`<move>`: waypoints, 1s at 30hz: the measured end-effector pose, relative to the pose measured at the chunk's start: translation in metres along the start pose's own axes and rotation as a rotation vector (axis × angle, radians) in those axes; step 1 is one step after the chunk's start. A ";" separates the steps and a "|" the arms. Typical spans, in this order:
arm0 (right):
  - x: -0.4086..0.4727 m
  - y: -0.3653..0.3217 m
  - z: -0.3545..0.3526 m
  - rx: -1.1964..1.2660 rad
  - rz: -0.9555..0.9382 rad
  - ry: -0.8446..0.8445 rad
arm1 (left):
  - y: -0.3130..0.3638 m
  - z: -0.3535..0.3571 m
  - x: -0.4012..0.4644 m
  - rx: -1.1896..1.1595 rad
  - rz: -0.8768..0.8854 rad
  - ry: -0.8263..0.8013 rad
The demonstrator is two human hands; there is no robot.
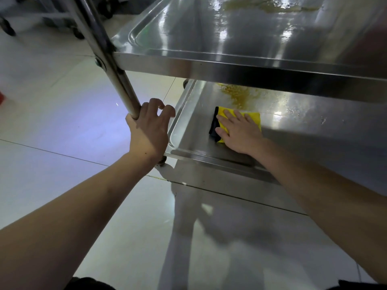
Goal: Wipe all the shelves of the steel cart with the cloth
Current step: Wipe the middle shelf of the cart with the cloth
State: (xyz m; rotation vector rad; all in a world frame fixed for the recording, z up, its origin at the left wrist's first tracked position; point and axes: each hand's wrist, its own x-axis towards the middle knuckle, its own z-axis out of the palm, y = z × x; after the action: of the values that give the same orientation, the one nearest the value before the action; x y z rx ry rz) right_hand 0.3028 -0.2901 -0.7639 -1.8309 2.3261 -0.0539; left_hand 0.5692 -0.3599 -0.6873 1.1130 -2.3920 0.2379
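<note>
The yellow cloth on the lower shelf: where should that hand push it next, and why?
Probably forward, away from the person. The right hand presses flat on the yellow cloth, and the brownish spill lies just beyond it on the lower shelf. The left hand grips the cart post, steadying it.

The right hand point(240, 132) is laid flat on the cloth point(254, 118), which lies on the lower shelf point(314, 130). A smear point(236, 94) is found on that shelf just beyond the fingertips. The upper shelf point(230, 38) is set above the hand. To the left of it, the post point(109, 59) is gripped by the left hand point(148, 130), beside the lower shelf's left corner.
</note>
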 end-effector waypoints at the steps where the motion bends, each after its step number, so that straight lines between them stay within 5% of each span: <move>1: 0.000 0.001 0.000 -0.001 0.000 0.003 | 0.001 0.001 0.000 0.004 -0.003 0.009; 13: -0.040 0.060 -0.003 -0.031 0.025 0.016 | 0.012 0.002 0.001 -0.027 -0.121 0.066; 24: -0.068 0.097 -0.007 0.011 0.134 0.040 | 0.048 -0.005 -0.010 0.184 -0.163 -0.143; 30: -0.061 0.086 -0.005 0.032 0.165 0.047 | 0.077 -0.003 -0.016 0.097 0.021 -0.229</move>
State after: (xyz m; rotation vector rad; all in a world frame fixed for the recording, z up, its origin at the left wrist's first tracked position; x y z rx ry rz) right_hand 0.2334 -0.2112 -0.7638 -1.6332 2.4845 -0.1127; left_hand 0.5210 -0.2980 -0.6894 1.2173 -2.6190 0.2479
